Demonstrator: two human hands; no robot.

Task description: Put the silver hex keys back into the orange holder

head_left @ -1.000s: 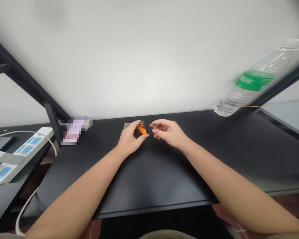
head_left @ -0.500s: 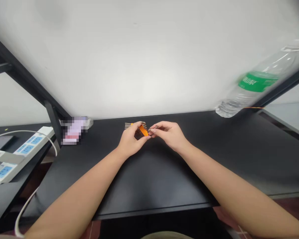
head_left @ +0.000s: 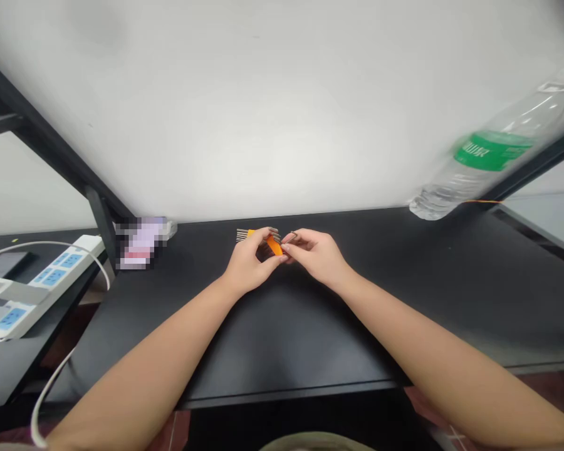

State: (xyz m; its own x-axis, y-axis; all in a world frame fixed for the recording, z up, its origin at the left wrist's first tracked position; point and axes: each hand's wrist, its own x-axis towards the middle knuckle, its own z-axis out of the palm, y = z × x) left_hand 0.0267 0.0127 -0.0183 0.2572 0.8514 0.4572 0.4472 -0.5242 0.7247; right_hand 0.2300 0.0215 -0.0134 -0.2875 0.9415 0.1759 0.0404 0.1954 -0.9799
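Over the far middle of the black desk [head_left: 282, 338], my left hand [head_left: 249, 260] is closed around an orange hex key holder [head_left: 274, 245]. Several thin metal keys [head_left: 241, 235] stick out of it to the left, and more metal ends show under my fingers. Just to the right, the thumb and fingers of my right hand [head_left: 317, 250] pinch a small dark hex key [head_left: 292, 235], most of it covered by the fingers. The fingertips of both hands meet at the right end of the holder.
A large clear bottle [head_left: 491, 150] with a green label stands at the back right by the wall. Left of the desk lie a white power strip [head_left: 51, 279] and a cable [head_left: 47, 391]. A blurred-out package [head_left: 141, 244] sits by the black frame [head_left: 101, 219].
The view has shifted slightly. Both hands keep their hold at nearly the same place, and the small key in my right hand has turned a little and shows less between the fingers.
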